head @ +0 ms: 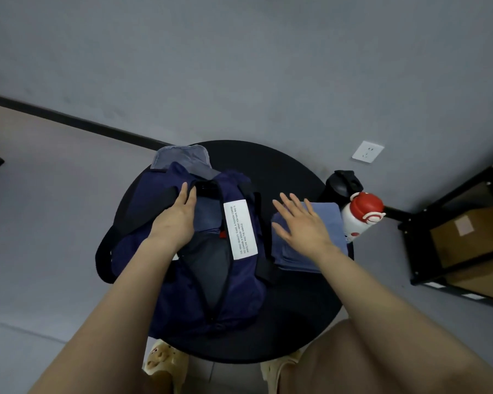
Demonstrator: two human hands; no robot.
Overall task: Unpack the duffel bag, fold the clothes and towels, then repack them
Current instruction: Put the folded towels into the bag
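Repacking looks to be under way, seen from the head camera: the navy duffel bag [234, 251] lies unzipped across the middle of the round black desk [296, 322], its mouth gaping toward the near edge, and folded dark and denim-blue cloth [208, 214] already sits inside it. The person's left hand [174, 220] rests at the far left lip of the opening, fingers [184, 191] straight and together, pressing the bag's edge and black strap aside rather than gripping anything. The right hand [302, 223] hovers over or just touches a folded blue stack [305, 251] lying on the desk just right of the bag; its fingers are spread wide and hold nothing. Whether the palm actually presses the stack I cannot tell.

A grey-blue piece [182, 157] pokes out beyond the far end of the bag, partly under it, and whether it is folded is hard to say from here. At the far right edge of the desk stand a black bottle [343, 183] and a red-and-white bottle [359, 217], close beside the blue stack.

My judgement: unpacking and most folding are done, some items are back in, and the blue stack and the grey-blue piece remain to go in before the bag is zipped
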